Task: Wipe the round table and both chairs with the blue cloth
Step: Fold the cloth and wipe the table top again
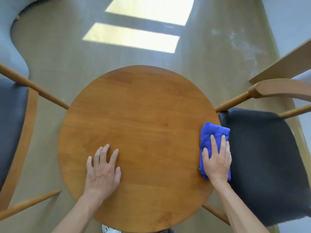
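One soft, limp blue cloth (212, 137) under the flat right hand (217, 158) needs palm pressure; left hand (102, 172) rests flat, fingers spread, on tabletop (139, 105).

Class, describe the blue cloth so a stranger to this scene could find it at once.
Start at the round wooden table in the middle. Go to its right edge, beside the dark-seated chair. The cloth lies bunched under the flat right hand, the only bright blue thing here.

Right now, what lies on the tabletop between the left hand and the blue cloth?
Nothing: in the head view, only bare wood of the round wooden table separates the left hand from the blue cloth under the right hand.
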`<action>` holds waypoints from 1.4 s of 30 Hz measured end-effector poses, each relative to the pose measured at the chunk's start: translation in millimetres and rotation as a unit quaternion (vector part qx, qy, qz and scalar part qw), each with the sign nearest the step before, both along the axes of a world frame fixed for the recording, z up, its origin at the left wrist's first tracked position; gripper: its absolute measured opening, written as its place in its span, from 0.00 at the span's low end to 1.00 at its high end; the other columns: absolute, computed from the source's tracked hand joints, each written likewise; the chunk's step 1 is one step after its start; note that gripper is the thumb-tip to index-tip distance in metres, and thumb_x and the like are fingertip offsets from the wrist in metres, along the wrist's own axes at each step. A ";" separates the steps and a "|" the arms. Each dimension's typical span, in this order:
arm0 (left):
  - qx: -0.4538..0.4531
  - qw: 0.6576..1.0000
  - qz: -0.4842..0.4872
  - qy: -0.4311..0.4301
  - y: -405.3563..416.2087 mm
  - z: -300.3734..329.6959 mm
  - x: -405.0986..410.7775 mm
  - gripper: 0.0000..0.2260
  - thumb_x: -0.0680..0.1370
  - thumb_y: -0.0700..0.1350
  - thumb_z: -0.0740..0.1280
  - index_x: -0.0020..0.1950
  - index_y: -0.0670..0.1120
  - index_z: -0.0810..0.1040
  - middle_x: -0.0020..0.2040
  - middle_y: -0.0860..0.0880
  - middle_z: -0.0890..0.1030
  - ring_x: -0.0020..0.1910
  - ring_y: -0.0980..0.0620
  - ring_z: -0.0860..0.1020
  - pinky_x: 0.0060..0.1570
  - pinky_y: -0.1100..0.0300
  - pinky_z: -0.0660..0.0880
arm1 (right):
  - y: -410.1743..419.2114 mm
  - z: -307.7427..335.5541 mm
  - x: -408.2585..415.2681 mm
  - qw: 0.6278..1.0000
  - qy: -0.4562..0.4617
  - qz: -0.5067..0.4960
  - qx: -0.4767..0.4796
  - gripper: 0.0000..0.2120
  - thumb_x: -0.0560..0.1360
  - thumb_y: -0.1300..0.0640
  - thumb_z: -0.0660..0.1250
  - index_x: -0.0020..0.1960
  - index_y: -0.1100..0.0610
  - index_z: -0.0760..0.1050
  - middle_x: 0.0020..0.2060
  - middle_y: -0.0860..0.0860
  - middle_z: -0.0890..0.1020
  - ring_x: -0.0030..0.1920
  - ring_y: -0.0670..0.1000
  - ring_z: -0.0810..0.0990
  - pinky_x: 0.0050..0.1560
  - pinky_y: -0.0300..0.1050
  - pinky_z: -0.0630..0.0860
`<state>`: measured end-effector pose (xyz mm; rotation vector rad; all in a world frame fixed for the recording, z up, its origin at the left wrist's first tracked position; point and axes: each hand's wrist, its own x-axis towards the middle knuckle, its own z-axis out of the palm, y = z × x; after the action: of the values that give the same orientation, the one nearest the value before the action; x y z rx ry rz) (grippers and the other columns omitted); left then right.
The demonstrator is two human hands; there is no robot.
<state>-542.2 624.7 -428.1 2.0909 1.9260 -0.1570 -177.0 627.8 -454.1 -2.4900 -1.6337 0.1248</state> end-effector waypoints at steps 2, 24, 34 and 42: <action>-0.010 1.000 -0.011 0.001 2.2 2.8 -2.5 0.25 0.71 0.52 0.56 0.64 0.44 0.76 0.66 0.39 0.70 0.65 0.40 0.68 0.56 0.37 0.71 | -2.8 0.6 -5.3 0.999 0.000 -0.037 -0.001 0.27 0.77 0.47 0.51 0.71 0.58 0.69 0.73 0.62 0.65 0.70 0.67 0.65 0.62 0.68 0.69; -0.005 0.940 0.229 -0.251 19.7 21.4 -85.4 0.18 0.82 0.51 0.54 0.69 0.47 0.71 0.67 0.46 0.71 0.68 0.47 0.66 0.67 0.54 0.61 | -83.2 8.6 -362.1 0.961 0.084 0.263 -0.004 0.28 0.73 0.46 0.66 0.72 0.47 0.69 0.75 0.56 0.64 0.74 0.62 0.62 0.66 0.64 0.66; -0.026 0.954 0.245 -0.174 16.4 23.6 -60.4 0.20 0.81 0.53 0.55 0.72 0.51 0.67 0.68 0.47 0.68 0.70 0.46 0.61 0.68 0.47 0.59 | -116.4 1.2 -301.5 0.938 0.064 0.341 0.025 0.29 0.70 0.44 0.67 0.71 0.44 0.70 0.75 0.55 0.64 0.75 0.61 0.61 0.67 0.66 0.66; -0.069 0.959 0.257 -0.097 15.5 26.0 -18.8 0.22 0.81 0.56 0.52 0.74 0.54 0.63 0.73 0.44 0.59 0.73 0.45 0.54 0.69 0.43 0.57 | -141.8 -4.4 -147.8 0.945 0.016 0.323 0.037 0.27 0.73 0.41 0.68 0.70 0.46 0.72 0.73 0.57 0.67 0.73 0.63 0.64 0.65 0.66 0.67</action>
<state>-561.0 640.3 -402.1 1.4005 2.1843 0.0271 -324.8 486.0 -458.6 -1.7923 -2.3209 0.1721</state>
